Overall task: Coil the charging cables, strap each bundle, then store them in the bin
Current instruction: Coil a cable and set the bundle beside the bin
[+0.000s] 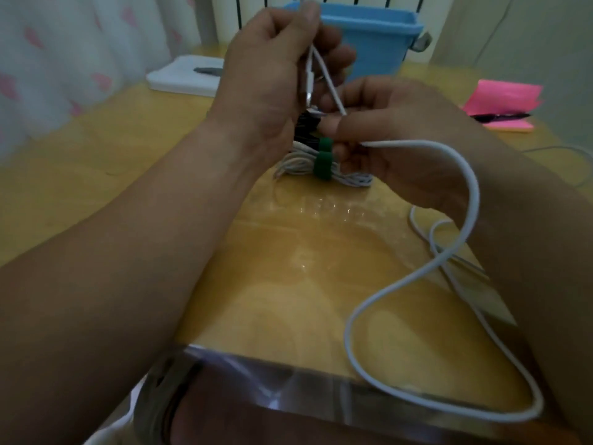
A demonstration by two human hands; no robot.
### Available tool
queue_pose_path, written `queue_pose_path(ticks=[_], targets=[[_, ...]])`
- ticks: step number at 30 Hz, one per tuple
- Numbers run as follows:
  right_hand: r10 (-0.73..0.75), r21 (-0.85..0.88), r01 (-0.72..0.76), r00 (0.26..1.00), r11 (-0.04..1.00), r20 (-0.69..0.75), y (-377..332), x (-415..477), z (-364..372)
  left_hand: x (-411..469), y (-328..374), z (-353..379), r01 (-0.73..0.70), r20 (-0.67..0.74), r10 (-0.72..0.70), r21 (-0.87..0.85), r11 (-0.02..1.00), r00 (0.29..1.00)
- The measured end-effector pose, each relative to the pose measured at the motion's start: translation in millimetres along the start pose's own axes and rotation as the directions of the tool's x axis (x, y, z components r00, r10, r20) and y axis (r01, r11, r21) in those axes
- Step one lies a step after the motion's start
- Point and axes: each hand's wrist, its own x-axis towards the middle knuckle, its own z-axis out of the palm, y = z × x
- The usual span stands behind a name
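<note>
— Closest to the lens, a glossy clear cover sheet (321,380) is lying over the front edge of the yellow wooden table (128,175), and two bare forearms are reaching across it. What are the hands doing?

— The left hand (272,75) is hovering above the table, its fingers curling around a thin white charging cable (462,175). The thumb is pressing the cable against the fingers, and the plug end is hanging down below the grip.

— And the other one?

— The right hand (394,133) is sitting just beside the left, slightly lower, pinching the same cable between thumb and forefinger. From there the loose length is sweeping out to the right, curving down toward the front edge and looping across the table near the right forearm.

— Where is the finished work lying?

— A coiled white cable bundle (353,180) with a green strap (322,167) wrapping its middle is lying on the table just beyond the hands. Something dark is showing behind it, but the hands are hiding most of it, so I cannot tell what it is.

— And the bin?

— The light blue plastic bin (378,43) is standing at the far side of the table, behind the left hand. Its inside is not showing.

— Anything else?

— A pink sticky-note pad (503,97) with a black pen (500,117) lying across it is sitting far right. A flat white object (183,75) is lying far left, and a white curtain with pink hearts (64,59) is hanging beyond it.
</note>
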Motion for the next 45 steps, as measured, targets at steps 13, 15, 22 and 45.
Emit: queue_pose_path(ticks=[13, 15, 22, 45], targets=[[0.091, -0.08, -0.088, 0.995, 0.993, 0.037, -10, -1, -49, 20, 7, -29, 0.086, -0.059, -0.08, 0.109, 0.99, 0.995], [0.003, -0.062, -0.011, 0.992, 0.998, -0.129, -4, 4, -53, 13, 5, -20, 0.147, 0.083, -0.173, 0.259, 0.955, 0.981], [-0.196, -0.179, 0.147, 0.933, 0.973, -0.301, 1, 7, -47, -7, 11, 5, 0.201, 0.235, -0.354, 0.497, 0.844, 0.905], [0.085, 0.227, -0.115, 0.987, 0.967, 0.139, -5, -2, -36, -2, 15, -4, 0.284, -0.013, -0.284, -0.016, 0.959, 0.959]])
